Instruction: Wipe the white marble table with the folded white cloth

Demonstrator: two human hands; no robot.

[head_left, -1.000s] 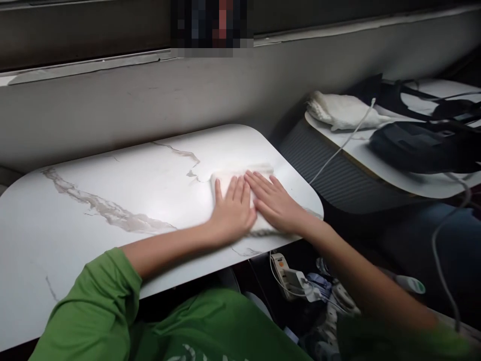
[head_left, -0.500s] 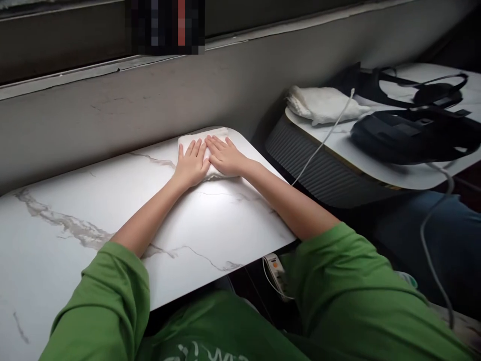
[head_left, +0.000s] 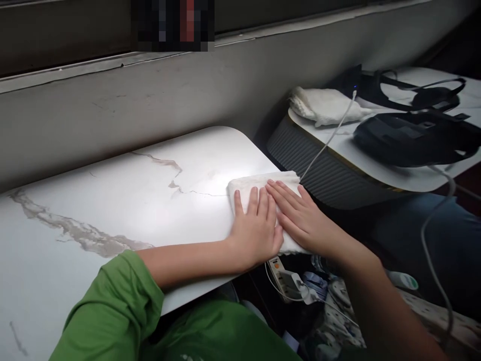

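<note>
**Left hand (head_left: 253,240) and right hand (head_left: 306,220) flat on the white cloth (head_left: 248,183)**

From my end of the head camera, nearest to me was a rolled green sleeve (head_left: 120,296), its forearm laid across the front of the marble-patterned table (head_left: 195,215). Both hands lay palm down on the folded cloth, pinching nothing. The left had its fingers stretched out, the little finger apart from the rest; the right had its long fingers side by side and slanted toward the left hand, its little finger spread away. The two met or nearly met at the fingers — I could not tell which. The cloth sat over the table's right front corner, its frayed near edge showing below the hands.

Below that corner I saw a power strip (head_left: 276,265) and a white plug (head_left: 300,286), with the right forearm blocking part of the clutter beside them.

Farther off, to the right, stood a second table (head_left: 353,155). On it lay a black bag-like item (head_left: 417,138) — its inside was hidden from me — and, behind that to the left, a crumpled white bundle (head_left: 326,105). A white cable (head_left: 328,140) crossed in front of the bundle, ending at a small blue light. At the back ran a grey wall (head_left: 158,105), and above it a pixelated patch (head_left: 173,25) covered something I could not make out.
</note>
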